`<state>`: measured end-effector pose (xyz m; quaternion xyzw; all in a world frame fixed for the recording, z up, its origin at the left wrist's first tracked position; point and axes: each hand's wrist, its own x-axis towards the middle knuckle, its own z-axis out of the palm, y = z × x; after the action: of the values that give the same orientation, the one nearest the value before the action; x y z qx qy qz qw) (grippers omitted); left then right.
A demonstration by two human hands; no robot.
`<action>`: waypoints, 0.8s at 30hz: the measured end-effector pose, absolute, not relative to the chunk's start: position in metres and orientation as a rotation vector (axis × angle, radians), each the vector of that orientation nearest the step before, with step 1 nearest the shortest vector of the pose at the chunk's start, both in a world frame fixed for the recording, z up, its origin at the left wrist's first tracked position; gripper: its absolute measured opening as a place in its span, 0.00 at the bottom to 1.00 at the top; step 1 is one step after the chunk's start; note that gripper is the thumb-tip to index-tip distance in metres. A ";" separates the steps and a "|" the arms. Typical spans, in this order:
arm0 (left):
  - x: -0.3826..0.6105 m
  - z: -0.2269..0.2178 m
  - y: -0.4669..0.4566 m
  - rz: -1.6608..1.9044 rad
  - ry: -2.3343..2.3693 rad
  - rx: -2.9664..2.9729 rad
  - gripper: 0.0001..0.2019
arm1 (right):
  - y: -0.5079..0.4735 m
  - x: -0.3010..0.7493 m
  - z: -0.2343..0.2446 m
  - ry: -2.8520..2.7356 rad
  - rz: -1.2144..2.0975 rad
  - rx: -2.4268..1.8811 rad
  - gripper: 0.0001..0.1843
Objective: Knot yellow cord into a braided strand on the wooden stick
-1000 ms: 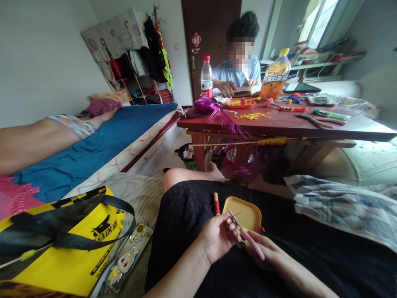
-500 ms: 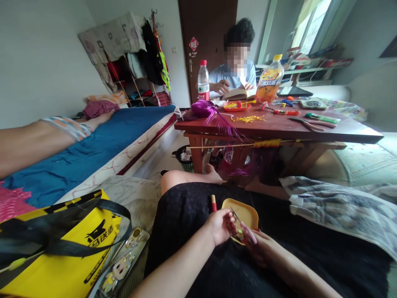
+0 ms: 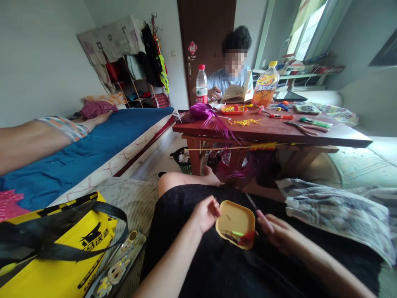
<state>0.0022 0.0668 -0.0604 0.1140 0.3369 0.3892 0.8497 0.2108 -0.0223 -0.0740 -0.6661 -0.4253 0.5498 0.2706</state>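
My right hand (image 3: pixel 274 231) is closed around the pink handles of a pair of scissors (image 3: pixel 265 221), whose grey blades point up and to the left, past the tray's right edge. On the other side, my left hand (image 3: pixel 205 214) is closed, fingertips pinched together beside the tray's left rim. Whatever it may hold is too small to make out. Between the hands, a shallow yellow tray (image 3: pixel 237 209) rests on the black cloth over my lap. Dark slivers, a bright green piece (image 3: pixel 238 233) and something red (image 3: pixel 248 237) lie in it.
A wooden table (image 3: pixel 338 134) ahead carries purple tinsel (image 3: pixel 201 111), pliers (image 3: pixel 302 127), bottles and an orange dish (image 3: pixel 235 110). A person (image 3: pixel 232 82) sits behind it with a book. To my left are a yellow bag (image 3: pixel 62 265), a phone (image 3: pixel 119 269) and another person's leg on the bed.
My hands have moved apart: the left a little left, the right with the scissors to the right, uncovering the tray. The red-and-tan stick beside my left hand no longer shows.
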 end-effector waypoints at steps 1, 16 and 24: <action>-0.008 -0.047 0.068 0.877 0.692 0.265 0.14 | -0.021 0.224 -0.070 -1.254 1.331 -1.896 0.21; -0.019 -0.030 0.033 0.871 0.657 0.339 0.12 | 0.019 0.180 -0.102 -2.403 0.581 -1.912 0.08; -0.017 -0.029 0.023 0.863 0.620 0.342 0.11 | -0.009 0.177 -0.104 -2.382 0.579 -1.942 0.19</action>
<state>-0.0173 0.0230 -0.0292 0.1620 0.2940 0.4094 0.8483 0.1773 -0.0086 -0.1042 -0.6210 -0.7616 0.1852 0.0071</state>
